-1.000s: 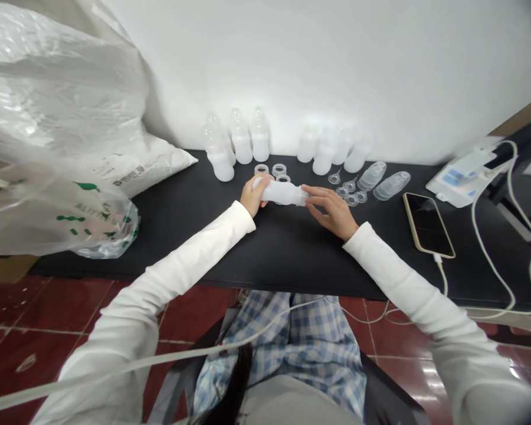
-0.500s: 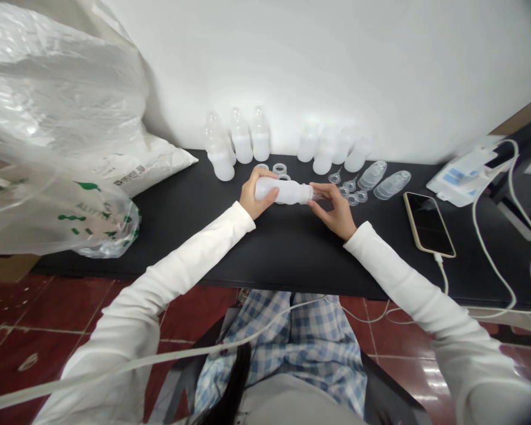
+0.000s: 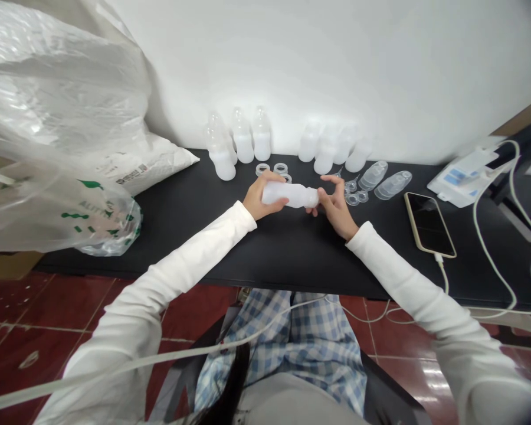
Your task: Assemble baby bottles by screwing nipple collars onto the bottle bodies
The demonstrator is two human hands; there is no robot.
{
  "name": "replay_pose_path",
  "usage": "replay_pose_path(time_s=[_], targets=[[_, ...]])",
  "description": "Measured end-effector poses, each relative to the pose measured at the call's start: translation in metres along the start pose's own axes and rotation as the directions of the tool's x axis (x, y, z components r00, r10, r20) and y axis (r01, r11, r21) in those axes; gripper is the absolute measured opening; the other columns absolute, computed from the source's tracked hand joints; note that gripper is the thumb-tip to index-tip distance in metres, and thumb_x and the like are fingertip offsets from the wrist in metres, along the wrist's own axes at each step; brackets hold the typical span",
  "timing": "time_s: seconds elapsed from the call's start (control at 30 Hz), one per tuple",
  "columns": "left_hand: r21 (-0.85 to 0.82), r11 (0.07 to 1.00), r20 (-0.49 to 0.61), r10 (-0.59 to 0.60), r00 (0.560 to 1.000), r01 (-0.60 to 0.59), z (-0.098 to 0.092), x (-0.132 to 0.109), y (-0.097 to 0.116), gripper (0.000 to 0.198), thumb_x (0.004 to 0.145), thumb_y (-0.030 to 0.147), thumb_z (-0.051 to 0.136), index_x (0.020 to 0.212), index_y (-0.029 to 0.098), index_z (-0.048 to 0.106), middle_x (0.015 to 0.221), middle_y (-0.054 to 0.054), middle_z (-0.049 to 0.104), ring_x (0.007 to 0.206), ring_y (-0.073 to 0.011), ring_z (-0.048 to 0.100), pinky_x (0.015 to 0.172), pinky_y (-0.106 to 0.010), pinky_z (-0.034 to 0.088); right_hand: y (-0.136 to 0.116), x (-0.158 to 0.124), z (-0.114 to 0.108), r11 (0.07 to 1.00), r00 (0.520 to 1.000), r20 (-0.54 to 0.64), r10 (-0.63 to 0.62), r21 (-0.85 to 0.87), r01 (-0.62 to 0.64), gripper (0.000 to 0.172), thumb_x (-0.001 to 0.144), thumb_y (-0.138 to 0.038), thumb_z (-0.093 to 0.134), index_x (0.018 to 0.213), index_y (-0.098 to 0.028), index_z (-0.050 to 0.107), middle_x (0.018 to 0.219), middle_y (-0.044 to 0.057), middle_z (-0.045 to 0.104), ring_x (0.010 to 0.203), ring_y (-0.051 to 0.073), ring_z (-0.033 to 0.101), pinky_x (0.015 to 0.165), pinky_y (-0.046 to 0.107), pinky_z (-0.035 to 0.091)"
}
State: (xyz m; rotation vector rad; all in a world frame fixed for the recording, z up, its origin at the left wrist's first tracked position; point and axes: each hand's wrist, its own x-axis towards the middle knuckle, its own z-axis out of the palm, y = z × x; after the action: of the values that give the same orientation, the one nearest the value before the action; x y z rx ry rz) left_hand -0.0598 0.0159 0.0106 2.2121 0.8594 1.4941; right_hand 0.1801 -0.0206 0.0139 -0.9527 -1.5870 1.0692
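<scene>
A white translucent bottle (image 3: 292,194) lies sideways above the black table (image 3: 283,242), held between both hands. My left hand (image 3: 259,199) is wrapped round its base end. My right hand (image 3: 335,204) is closed on its neck end, fingers curled round the mouth; what sits under those fingers is hidden. Just behind the bottle lie white rings (image 3: 279,169), and right of my right hand lie several clear teats (image 3: 353,195).
Capped bottles (image 3: 241,141) and open bottles (image 3: 331,150) stand in rows along the wall. Clear caps (image 3: 383,177) lie stacked at the right, beside a charging phone (image 3: 429,224) and a white device (image 3: 462,174) with cables. Plastic bags (image 3: 62,147) fill the left.
Both hands have lifted and shifted the bottle slightly right. My right hand has closed tighter round its neck end, and my left hand has regripped the base.
</scene>
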Motion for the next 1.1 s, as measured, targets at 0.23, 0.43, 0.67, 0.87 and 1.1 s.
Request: replay_pose_path(time_s=[0.23, 0.43, 0.67, 0.87, 1.1], targets=[[0.004, 0.991, 0.112, 0.13, 0.985, -0.131, -0.004, 0.007, 0.001, 0.053, 0.078, 0.07, 0.073, 0.104, 0.024, 0.066, 0.104, -0.008, 0.073, 0.103, -0.0251, 0.069, 0.094, -0.046, 0.055, -0.006, 0.005, -0.003, 0.965, 0.975, 0.073, 0.212, 0.145, -0.22, 0.054, 0.091, -0.071, 0.052, 0.117, -0.025, 0.043, 0.053, -0.008, 0.059, 0.043, 0.014, 0.056, 0.043, 0.025, 0.042], [-0.231, 0.918, -0.047, -0.34, 0.939, 0.321, 0.007, 0.003, 0.011, 0.058, 0.079, 0.074, 0.067, 0.099, 0.02, 0.065, 0.102, -0.007, 0.07, 0.069, -0.0146, 0.066, 0.056, -0.027, 0.054, -0.001, 0.006, -0.011, 0.853, 0.955, 0.082, -0.284, -0.433, 0.291, 0.06, 0.086, -0.064, 0.067, 0.128, -0.024, 0.053, 0.101, 0.006, 0.071, 0.078, 0.019, 0.067, 0.071, 0.035, 0.056], [-0.238, 0.916, 0.097, -0.309, 0.946, 0.324, 0.007, 0.003, 0.008, 0.057, 0.078, 0.074, 0.069, 0.1, 0.021, 0.065, 0.098, -0.007, 0.07, 0.072, -0.0158, 0.067, 0.06, -0.028, 0.055, -0.001, 0.003, -0.012, 0.762, 0.952, 0.055, -0.301, -0.586, 0.275, 0.048, 0.088, -0.069, 0.059, 0.092, -0.021, 0.064, 0.072, 0.001, 0.062, 0.063, 0.015, 0.054, 0.062, 0.03, 0.046], [-0.001, 0.99, 0.218, 0.137, 0.966, -0.14, -0.002, 0.004, 0.005, 0.047, 0.084, 0.058, 0.075, 0.117, 0.025, 0.066, 0.116, -0.01, 0.071, 0.113, -0.0264, 0.068, 0.101, -0.047, 0.054, -0.008, 0.004, -0.008, 0.95, 0.999, 0.033, 0.028, -0.313, -0.016, 0.074, 0.089, -0.086, 0.033, 0.057, -0.021, 0.05, 0.045, -0.002, 0.045, 0.045, 0.011, 0.041, 0.053, 0.029, 0.033], [0.185, 0.911, 0.298, 0.306, 0.904, -0.369, -0.003, 0.003, 0.004, 0.037, 0.093, 0.046, 0.067, 0.126, 0.029, 0.066, 0.125, -0.008, 0.07, 0.121, -0.025, 0.066, 0.105, -0.047, 0.054, -0.008, 0.008, -0.014, 0.946, 0.997, 0.045, 0.062, -0.321, -0.044, 0.076, 0.092, -0.083, 0.029, 0.06, -0.02, 0.056, 0.052, 0.001, 0.052, 0.052, 0.014, 0.05, 0.06, 0.03, 0.042]])
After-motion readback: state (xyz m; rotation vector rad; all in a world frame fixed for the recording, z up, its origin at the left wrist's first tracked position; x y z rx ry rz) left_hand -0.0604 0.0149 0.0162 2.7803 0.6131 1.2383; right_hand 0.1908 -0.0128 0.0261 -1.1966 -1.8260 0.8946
